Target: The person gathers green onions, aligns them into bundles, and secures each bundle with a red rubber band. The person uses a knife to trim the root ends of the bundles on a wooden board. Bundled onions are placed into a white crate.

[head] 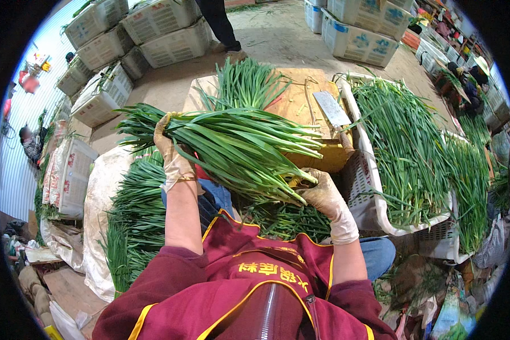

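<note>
A large bunch of garlic chives (233, 138) lies across in front of me, leaf tips to the left and pale stalk ends to the right. My left hand (172, 153), in a soiled thin glove, is wrapped around its leafy part. At the lower stalk ends, my gloved right hand (323, 193) has its fingers closed on some stalks; the fingertips are partly hidden. Beyond the bunch, a wooden board (299, 80) carries a second pile of chives (246, 83). A cleaver (332, 109) rests on the board's right side, handle towards me.
A white plastic crate (359, 131) heaped with chives stands at my right. More chives (140, 195) lie at my left beside a pale sack (97, 182). Stacked crates (174, 42) stand at the back left, others (359, 40) at the back right. A person's leg (221, 23) shows between them.
</note>
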`<state>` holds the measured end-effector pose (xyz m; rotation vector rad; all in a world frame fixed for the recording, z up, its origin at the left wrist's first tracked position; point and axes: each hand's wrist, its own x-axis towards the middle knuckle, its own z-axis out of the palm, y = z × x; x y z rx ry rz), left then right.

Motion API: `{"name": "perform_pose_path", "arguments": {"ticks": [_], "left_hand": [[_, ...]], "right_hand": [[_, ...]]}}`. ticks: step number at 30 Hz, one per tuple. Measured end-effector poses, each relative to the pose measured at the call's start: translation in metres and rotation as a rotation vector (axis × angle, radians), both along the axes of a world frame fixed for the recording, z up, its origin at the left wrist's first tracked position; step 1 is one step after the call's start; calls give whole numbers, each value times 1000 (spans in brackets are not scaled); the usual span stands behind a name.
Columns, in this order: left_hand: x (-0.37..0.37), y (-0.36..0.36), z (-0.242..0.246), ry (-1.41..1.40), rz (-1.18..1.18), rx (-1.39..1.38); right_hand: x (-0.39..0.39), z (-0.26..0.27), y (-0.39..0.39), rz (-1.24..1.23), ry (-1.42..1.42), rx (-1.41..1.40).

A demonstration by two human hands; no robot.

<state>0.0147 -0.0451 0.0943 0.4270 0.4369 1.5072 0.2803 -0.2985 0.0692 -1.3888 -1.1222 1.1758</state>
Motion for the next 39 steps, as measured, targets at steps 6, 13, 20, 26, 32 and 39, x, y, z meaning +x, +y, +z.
{"name": "perform_pose_path", "arguments": {"ticks": [6, 13, 20, 26, 32, 39], "left_hand": [[-32, 11, 10, 62, -9, -3], [-41, 20, 7, -10, 11, -11], [-41, 19, -1, 66, 152, 50], [-61, 31, -19, 39, 112, 31], [-31, 22, -17, 83, 206, 127], [-32, 7, 13, -346, -269, 423]], "right_hand": [[45, -39, -42, 120, -1256, -473], [-24, -33, -16, -199, 359, 72], [5, 7, -37, -321, 830, 269], [58, -32, -62, -295, -355, -207], [-7, 6, 10, -144, 421, 138], [36, -7, -38, 85, 772, 610]]}}
